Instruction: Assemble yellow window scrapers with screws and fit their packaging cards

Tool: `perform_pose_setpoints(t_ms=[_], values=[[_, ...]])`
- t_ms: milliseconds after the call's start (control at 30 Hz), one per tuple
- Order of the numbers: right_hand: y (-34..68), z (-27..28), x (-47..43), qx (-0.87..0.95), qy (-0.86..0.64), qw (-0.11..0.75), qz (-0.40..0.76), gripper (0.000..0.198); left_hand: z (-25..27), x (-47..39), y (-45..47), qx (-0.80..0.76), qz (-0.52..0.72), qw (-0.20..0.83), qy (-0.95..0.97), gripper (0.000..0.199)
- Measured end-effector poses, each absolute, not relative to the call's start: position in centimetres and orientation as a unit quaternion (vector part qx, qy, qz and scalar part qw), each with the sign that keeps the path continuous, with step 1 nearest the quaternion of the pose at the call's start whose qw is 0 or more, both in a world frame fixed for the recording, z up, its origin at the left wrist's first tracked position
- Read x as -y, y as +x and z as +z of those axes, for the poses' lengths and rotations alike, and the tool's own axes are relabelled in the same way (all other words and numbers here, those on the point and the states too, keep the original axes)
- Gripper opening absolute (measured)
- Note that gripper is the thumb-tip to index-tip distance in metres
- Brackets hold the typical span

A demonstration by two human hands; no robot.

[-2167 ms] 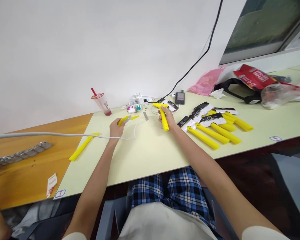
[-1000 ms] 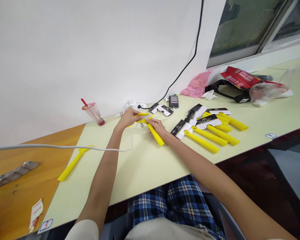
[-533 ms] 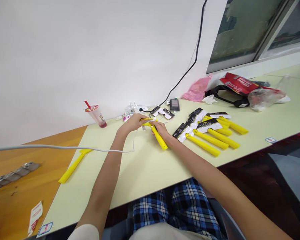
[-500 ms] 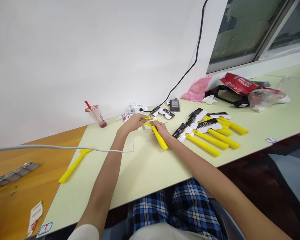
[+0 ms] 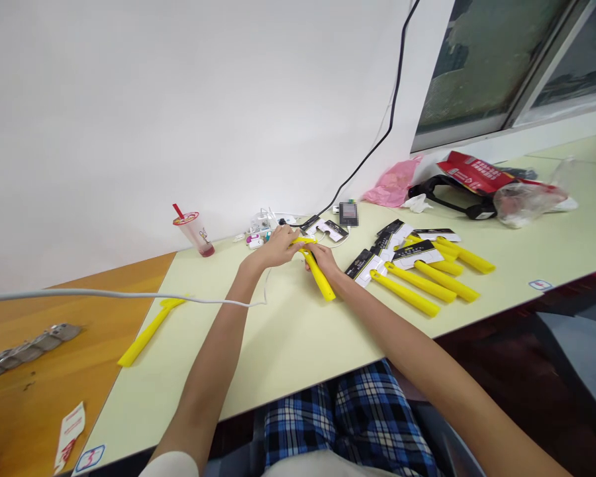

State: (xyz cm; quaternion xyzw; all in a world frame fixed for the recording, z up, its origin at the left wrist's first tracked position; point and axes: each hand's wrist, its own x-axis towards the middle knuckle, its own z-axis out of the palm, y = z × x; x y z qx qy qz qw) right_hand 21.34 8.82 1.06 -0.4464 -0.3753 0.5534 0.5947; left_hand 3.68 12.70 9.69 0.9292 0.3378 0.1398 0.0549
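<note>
My right hand is closed around the neck of a yellow long-handled plastic tool, whose handle points toward me. At the tool's wider far end, my left hand is closed with its fingertips on the yellow head. The fingers hide much of that head, so its exact kind is not plain. A similar yellow tool lies alone on the left of the pale table. To the right of my right hand is a pile of yellow handles with black-and-white cards on their ends.
A cup with a red straw stands by the wall. Behind my hands are a small grey device, loose cards and a black cable. A white cable crosses on the left. A pink bag lies farther right.
My left hand has moved slightly right and over the tool's head, covering more of it. The pale piece seen there before is now hidden. My right hand keeps its grip.
</note>
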Motion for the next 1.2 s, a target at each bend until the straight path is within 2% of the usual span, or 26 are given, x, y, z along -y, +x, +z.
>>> perform_pose_setpoints(t_ms=[100, 267, 500, 600, 867, 1033, 1200], values=[[21.4, 0.8, -9.0, 0.382, -0.444, 0.598, 0.547, 0.03, 9.7, -12.9, 3.5, -0.339, 0.128, 0.05, 0.931, 0.045], [21.5, 0.5, -9.1, 0.392, -0.436, 0.604, 0.54, 0.035, 9.7, -13.1, 3.4, -0.353, 0.188, 0.075, 0.913, 0.042], [21.4, 0.8, -8.7, 0.397, -0.405, 0.597, 0.567, 0.045, 10.1, -12.8, 2.9, -0.347, 0.23, 0.242, 0.876, 0.054], [21.2, 1.1, -8.5, 0.395, -0.383, 0.587, 0.593, 0.046, 10.3, -12.8, 2.4, -0.336, 0.226, 0.281, 0.87, 0.056], [21.0, 1.4, -8.0, 0.405, -0.348, 0.571, 0.623, 0.046, 10.1, -13.3, 1.4, -0.352, 0.202, 0.318, 0.857, 0.061], [21.1, 1.5, -7.9, 0.403, -0.348, 0.566, 0.63, 0.042, 10.3, -13.0, 1.6, -0.358, 0.193, 0.304, 0.862, 0.063], [21.1, 1.7, -7.9, 0.398, -0.347, 0.566, 0.632, 0.041, 10.5, -13.0, 1.6, -0.34, 0.183, 0.31, 0.869, 0.059]])
